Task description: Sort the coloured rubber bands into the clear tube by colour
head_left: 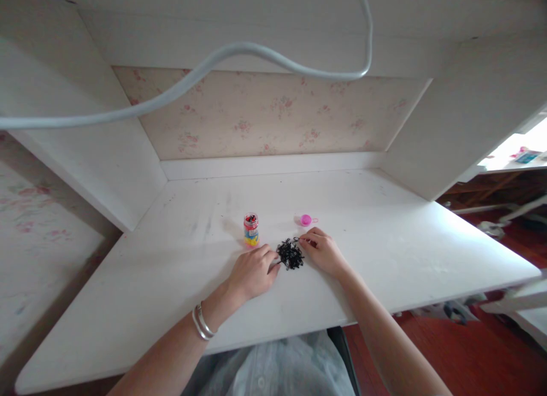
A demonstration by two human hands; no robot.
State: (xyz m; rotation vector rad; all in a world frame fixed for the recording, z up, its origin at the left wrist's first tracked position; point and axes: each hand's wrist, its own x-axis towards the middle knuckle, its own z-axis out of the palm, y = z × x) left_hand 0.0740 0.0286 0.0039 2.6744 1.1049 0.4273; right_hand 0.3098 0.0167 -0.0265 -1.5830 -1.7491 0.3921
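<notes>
A pile of small black elastic bands [290,254] lies on the white desk between my hands. My left hand [255,272] rests at the pile's left edge, thumb and forefinger closed around what looks like a black band. On the other side, my right hand [323,252] pinches a single black band [296,239] at the pile's upper right edge. Behind my left hand stands a small clear jar [251,229], open at the top, with red, black, blue and yellow showing. A pink lid [306,220] with a loop lies beyond my right hand.
The white desk [179,270] has upright side panels and a shelf overhead. A thick white cable [256,48] hangs across the upper view. A flowered wall [273,114] closes the back. At the right are a red floor [384,356] and a bright windowsill.
</notes>
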